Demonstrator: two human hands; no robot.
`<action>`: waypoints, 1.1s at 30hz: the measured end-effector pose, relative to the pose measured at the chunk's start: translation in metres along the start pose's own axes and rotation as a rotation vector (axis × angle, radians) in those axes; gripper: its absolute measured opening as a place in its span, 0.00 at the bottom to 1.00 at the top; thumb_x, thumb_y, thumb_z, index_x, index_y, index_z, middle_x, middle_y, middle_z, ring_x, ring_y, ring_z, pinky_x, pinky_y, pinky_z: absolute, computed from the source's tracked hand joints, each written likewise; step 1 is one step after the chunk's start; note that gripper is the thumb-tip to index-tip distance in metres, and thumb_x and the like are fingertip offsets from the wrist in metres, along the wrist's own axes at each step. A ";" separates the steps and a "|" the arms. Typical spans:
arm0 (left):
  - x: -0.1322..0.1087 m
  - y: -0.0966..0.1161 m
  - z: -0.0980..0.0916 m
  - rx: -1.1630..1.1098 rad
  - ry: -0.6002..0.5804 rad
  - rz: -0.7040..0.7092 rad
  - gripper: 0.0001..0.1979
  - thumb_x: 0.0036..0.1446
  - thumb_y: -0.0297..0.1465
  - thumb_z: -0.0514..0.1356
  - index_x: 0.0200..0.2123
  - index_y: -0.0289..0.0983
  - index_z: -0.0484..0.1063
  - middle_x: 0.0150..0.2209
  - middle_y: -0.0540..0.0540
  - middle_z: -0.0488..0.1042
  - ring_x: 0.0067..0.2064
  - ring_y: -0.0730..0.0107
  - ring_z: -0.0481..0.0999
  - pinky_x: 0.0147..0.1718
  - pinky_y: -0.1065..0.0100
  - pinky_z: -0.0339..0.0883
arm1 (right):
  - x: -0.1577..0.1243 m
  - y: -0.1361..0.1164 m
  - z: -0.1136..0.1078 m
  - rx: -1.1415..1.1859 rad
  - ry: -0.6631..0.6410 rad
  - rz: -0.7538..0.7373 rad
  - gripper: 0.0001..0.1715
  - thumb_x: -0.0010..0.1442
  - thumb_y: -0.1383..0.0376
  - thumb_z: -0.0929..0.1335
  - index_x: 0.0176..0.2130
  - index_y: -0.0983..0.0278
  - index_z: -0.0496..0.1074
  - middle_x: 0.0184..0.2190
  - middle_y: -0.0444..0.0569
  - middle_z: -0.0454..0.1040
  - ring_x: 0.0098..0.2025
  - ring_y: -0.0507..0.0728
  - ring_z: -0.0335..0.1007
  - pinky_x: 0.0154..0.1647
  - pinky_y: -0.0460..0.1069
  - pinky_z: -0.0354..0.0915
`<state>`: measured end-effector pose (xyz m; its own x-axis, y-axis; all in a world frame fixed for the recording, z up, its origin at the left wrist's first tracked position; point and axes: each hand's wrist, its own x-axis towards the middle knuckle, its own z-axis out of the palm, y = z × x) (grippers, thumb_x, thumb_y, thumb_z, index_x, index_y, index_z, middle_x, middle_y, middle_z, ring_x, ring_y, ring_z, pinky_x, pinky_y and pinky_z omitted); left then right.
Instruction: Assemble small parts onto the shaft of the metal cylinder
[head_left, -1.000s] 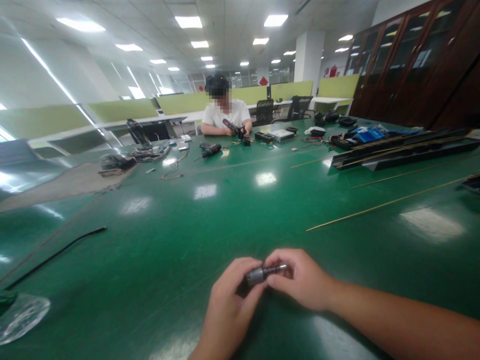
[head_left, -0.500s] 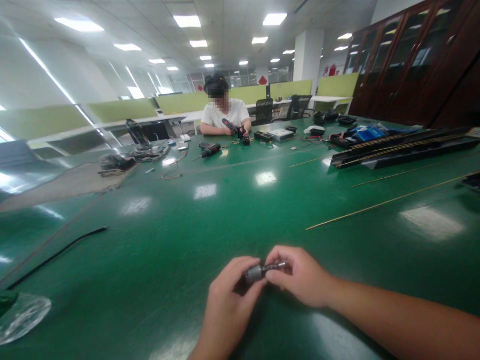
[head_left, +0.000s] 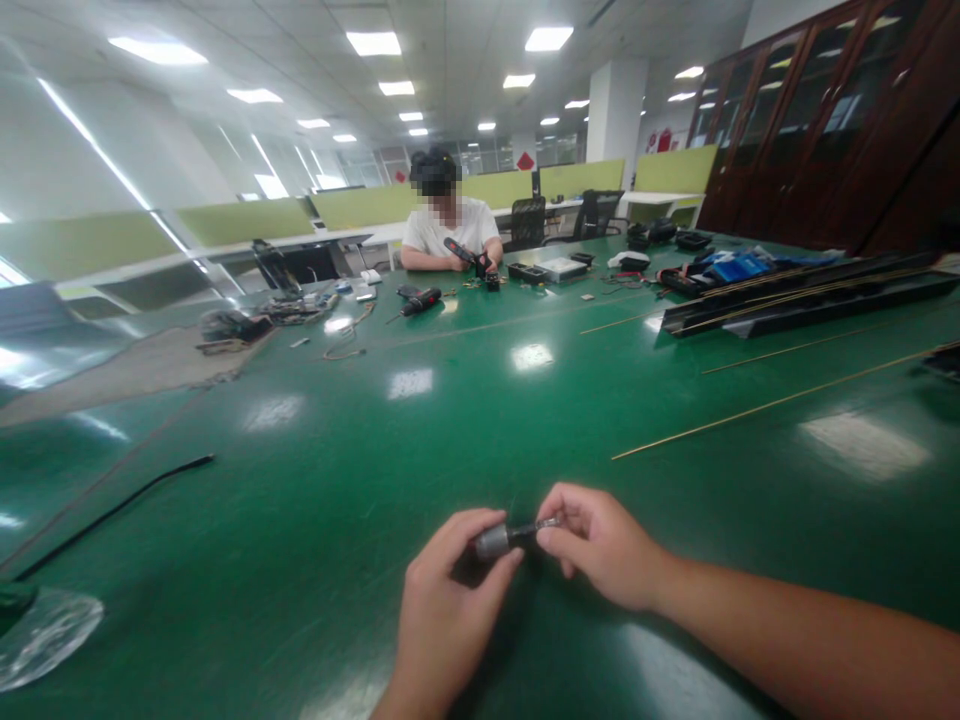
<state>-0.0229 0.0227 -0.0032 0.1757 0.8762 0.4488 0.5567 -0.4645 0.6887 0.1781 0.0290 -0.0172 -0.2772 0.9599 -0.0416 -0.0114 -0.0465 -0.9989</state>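
Observation:
Near the table's front, a small grey metal cylinder with a thin dark shaft (head_left: 493,542) lies roughly level between my hands. My left hand (head_left: 450,600) grips the grey body between thumb and fingers. At the other end, my right hand (head_left: 604,552) pinches the thin tip of the shaft. The fingertips cover part of the piece, and its exact kind is too small to make out. Both hands stay just above the green tabletop (head_left: 337,520).
Thin brass-coloured rods (head_left: 750,410) and black metal channels (head_left: 817,295) lie at the right. A black cable (head_left: 120,515) and clear plastic (head_left: 56,635) are at the left. Across the table sits a person (head_left: 450,230), with a power drill (head_left: 421,301) and several parts nearby.
My left hand has moved slightly left with the grey cylinder. The gap between my hands is wider, so more of the dark shaft shows. The right fingers sit nearer its tip.

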 end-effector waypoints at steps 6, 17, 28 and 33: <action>-0.001 -0.002 -0.001 -0.002 0.006 -0.040 0.11 0.54 0.34 0.67 0.42 0.43 0.77 0.42 0.47 0.79 0.44 0.61 0.79 0.46 0.62 0.74 | 0.001 0.003 -0.001 0.016 0.006 0.001 0.06 0.59 0.64 0.69 0.35 0.64 0.67 0.22 0.39 0.68 0.20 0.48 0.64 0.22 0.43 0.58; 0.006 -0.007 -0.007 -0.067 0.064 -0.214 0.15 0.51 0.40 0.69 0.40 0.40 0.77 0.40 0.46 0.79 0.41 0.62 0.79 0.43 0.64 0.73 | 0.010 0.008 -0.008 0.271 0.046 -0.020 0.15 0.60 0.55 0.68 0.32 0.65 0.66 0.22 0.42 0.72 0.15 0.49 0.65 0.17 0.44 0.54; 0.014 0.010 -0.016 -0.736 0.284 -0.706 0.34 0.46 0.47 0.72 0.52 0.35 0.72 0.43 0.41 0.79 0.33 0.72 0.75 0.28 0.76 0.72 | 0.013 0.010 -0.006 0.221 -0.036 -0.021 0.32 0.62 0.41 0.62 0.26 0.65 0.65 0.17 0.43 0.70 0.14 0.49 0.62 0.16 0.44 0.54; -0.025 0.016 -0.075 -0.454 0.360 -0.666 0.30 0.40 0.53 0.72 0.42 0.39 0.79 0.42 0.42 0.80 0.38 0.58 0.81 0.32 0.68 0.80 | 0.014 0.010 -0.006 0.209 -0.048 -0.016 0.31 0.63 0.42 0.62 0.27 0.65 0.65 0.18 0.43 0.70 0.15 0.49 0.62 0.17 0.44 0.54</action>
<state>-0.0792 -0.0166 0.0388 -0.3795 0.9248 -0.0266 0.0628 0.0545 0.9965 0.1797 0.0435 -0.0274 -0.3208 0.9470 -0.0193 -0.2139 -0.0922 -0.9725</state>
